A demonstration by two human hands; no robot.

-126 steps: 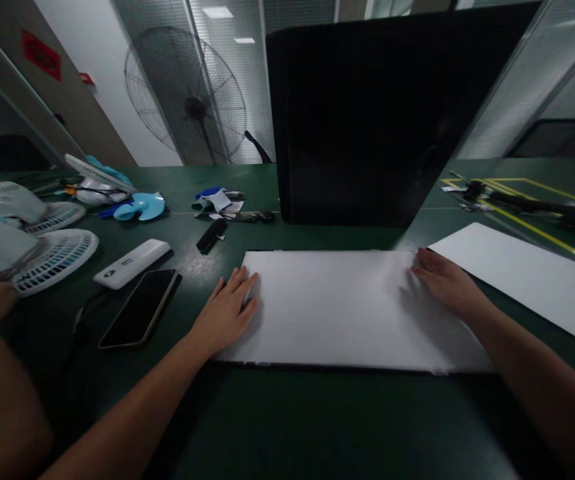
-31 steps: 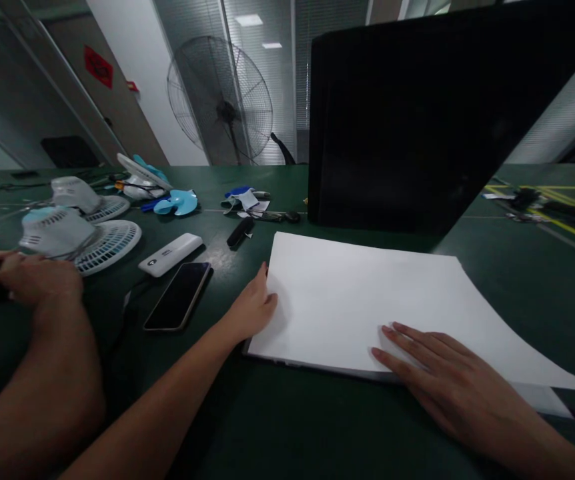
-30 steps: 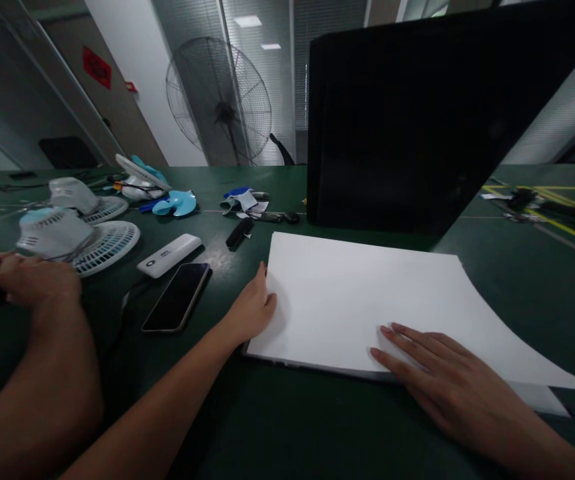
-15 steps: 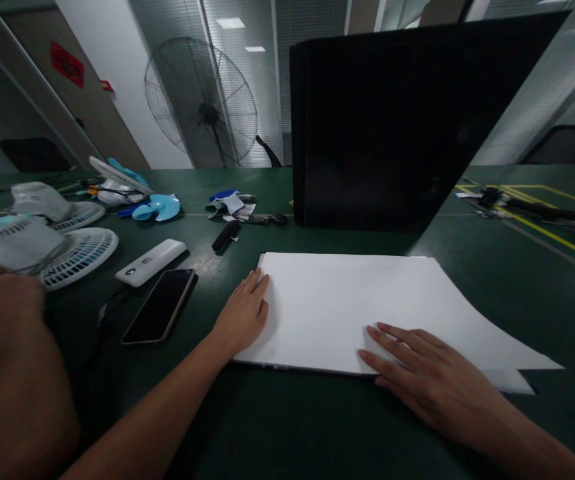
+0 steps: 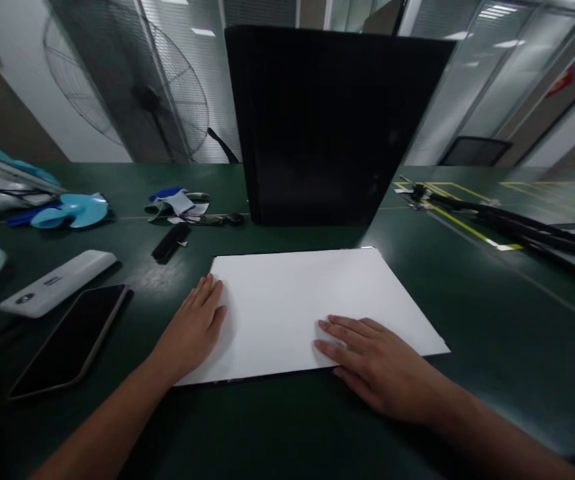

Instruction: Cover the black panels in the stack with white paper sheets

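Note:
A white sheet of paper [image 5: 287, 293] lies in front of me on the dark green table, with a thin dark edge showing beneath its near side. My left hand [image 5: 195, 330] rests flat on the sheet's left edge, fingers stretched out. Across the near right part of the paper lies my right hand [image 5: 372, 360], its fingers extended and slightly spread. Neither hand grips anything. What lies under the sheet is mostly hidden.
A large black panel [image 5: 327, 127] stands behind the paper. To the left are a phone [image 5: 70, 340], a white power bank [image 5: 57, 283], a small black object [image 5: 171, 242] and blue fan blades [image 5: 72, 210]. Black rods [image 5: 512, 220] lie at the right.
The view has turned to the right, so things sit further left. The paper's right side, earlier raised and fanned past a sheet below, now lies flat. Another person's arm at left has left view.

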